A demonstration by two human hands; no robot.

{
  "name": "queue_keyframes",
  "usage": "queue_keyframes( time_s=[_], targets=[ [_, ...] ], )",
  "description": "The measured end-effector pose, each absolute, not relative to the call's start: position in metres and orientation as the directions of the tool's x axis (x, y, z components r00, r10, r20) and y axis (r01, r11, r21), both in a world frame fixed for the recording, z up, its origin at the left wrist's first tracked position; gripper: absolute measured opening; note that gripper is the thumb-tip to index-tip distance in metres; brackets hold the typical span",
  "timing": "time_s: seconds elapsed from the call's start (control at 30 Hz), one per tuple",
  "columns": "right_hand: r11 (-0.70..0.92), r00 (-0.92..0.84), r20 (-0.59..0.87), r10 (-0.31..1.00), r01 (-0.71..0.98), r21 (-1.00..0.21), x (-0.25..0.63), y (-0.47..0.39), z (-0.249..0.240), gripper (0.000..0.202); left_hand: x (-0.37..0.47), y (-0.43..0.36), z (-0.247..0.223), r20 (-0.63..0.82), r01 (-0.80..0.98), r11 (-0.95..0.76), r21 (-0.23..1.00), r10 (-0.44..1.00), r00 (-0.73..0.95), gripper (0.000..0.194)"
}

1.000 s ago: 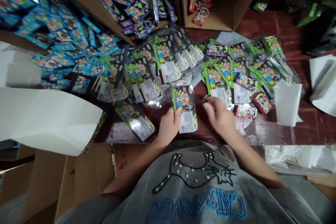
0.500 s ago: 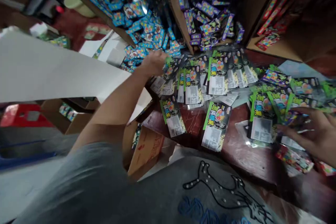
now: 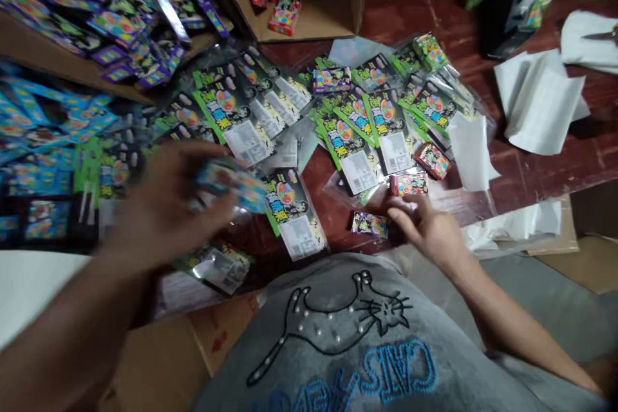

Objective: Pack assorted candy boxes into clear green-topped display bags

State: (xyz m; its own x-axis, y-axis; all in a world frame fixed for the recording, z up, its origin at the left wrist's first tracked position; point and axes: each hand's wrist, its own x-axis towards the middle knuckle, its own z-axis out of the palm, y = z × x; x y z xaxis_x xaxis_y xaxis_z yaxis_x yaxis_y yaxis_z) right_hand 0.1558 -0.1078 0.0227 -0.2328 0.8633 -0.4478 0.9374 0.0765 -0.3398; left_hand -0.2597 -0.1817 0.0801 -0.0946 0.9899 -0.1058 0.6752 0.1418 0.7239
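My left hand (image 3: 167,196) is closed on a small blue candy box (image 3: 236,185), blurred by motion, above the left part of the table. My right hand (image 3: 434,232) is low at the right, thumb and forefinger apart. Its fingertips are close to a small pink-red candy box (image 3: 409,185); I cannot tell whether they touch it. A purple candy box (image 3: 369,224) lies just left of the thumb. Beyond are overlapping clear bags with black-and-green printed cards (image 3: 355,141), and a dark red box (image 3: 433,161) sits at their right edge. A single carded bag (image 3: 295,215) lies between my hands.
Cartons hold purple boxes (image 3: 125,19) at the back left and red boxes (image 3: 286,13) at the back. Blue boxes (image 3: 46,174) are heaped at the far left. White paper sheets (image 3: 545,103) and a black stapler-like object (image 3: 514,16) lie on the table's right side.
The view has swung right. My left hand has come away from the blue boxes with one in its grasp. The right hand has moved to the table's near edge, beside small boxes.
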Motion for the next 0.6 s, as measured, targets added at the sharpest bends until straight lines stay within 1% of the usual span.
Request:
queue_keyframes(
  time_s=[0.03,0.07,0.1,0.13,0.2,0.23,0.27,0.33,0.4,0.43,0.47,0.5,0.57,0.6],
  targets=[
    [0.117,-0.202,-0.385,0.9,0.966,-0.232,0.159,-0.097,0.026,0.087,-0.228,-0.176,0.075,-0.141,0.604,0.117,0.788,0.99,-0.008,0.038],
    [0.15,-0.191,-0.323,0.927,0.978,-0.148,0.161,-0.086,0.028,0.09,-0.2,-0.169,0.068,-0.178,0.57,0.094,0.816,0.979,0.094,0.034],
    [0.192,-0.211,-0.265,0.941,0.977,-0.094,0.161,-0.076,0.028,0.092,-0.178,-0.162,0.059,-0.179,0.548,0.056,0.835,0.968,0.174,0.035],
    [0.251,-0.26,-0.219,0.941,0.966,-0.065,0.16,-0.068,0.026,0.092,-0.161,-0.154,0.049,-0.175,0.551,0.007,0.834,0.951,0.253,0.038],
    [0.385,-0.39,-0.165,0.906,0.921,-0.061,0.157,-0.059,0.017,0.083,-0.143,-0.141,0.03,-0.196,0.593,-0.073,0.802,0.905,0.377,0.043],
    [0.439,-0.448,-0.149,0.882,0.894,-0.089,0.158,-0.058,0.013,0.075,-0.14,-0.136,0.022,-0.222,0.622,-0.096,0.777,0.883,0.414,0.045],
    [0.483,-0.501,-0.13,0.855,0.863,-0.149,0.159,-0.058,0.008,0.067,-0.138,-0.133,0.017,-0.257,0.651,-0.106,0.752,0.861,0.438,0.045],
    [0.536,-0.593,-0.064,0.803,0.765,-0.358,0.168,-0.063,0.0,0.055,-0.136,-0.131,0.011,-0.313,0.696,-0.107,0.71,0.838,0.448,0.046],
    [0.546,-0.661,0.026,0.75,0.596,-0.588,0.183,-0.071,-0.007,0.051,-0.134,-0.134,0.011,-0.331,0.724,-0.117,0.68,0.832,0.445,0.045],
    [0.54,-0.681,0.066,0.729,0.513,-0.667,0.191,-0.074,-0.011,0.049,-0.133,-0.136,0.012,-0.324,0.739,-0.132,0.661,0.837,0.44,0.043],
    [0.535,-0.698,0.09,0.711,0.453,-0.713,0.199,-0.078,-0.016,0.047,-0.131,-0.139,0.013,-0.312,0.758,-0.154,0.634,0.846,0.433,0.045],
    [0.54,-0.722,0.095,0.686,0.417,-0.731,0.206,-0.08,-0.021,0.043,-0.129,-0.142,0.013,-0.299,0.782,-0.181,0.596,0.854,0.426,0.053],
    [0.591,-0.793,0.07,0.606,0.389,-0.707,0.218,-0.081,-0.03,0.039,-0.125,-0.148,0.013,-0.294,0.832,-0.229,0.505,0.861,0.415,0.078],
    [0.635,-0.831,0.049,0.555,0.384,-0.671,0.223,-0.08,-0.033,0.039,-0.124,-0.151,0.013,-0.302,0.852,-0.242,0.463,0.861,0.409,0.086]
  ],
)
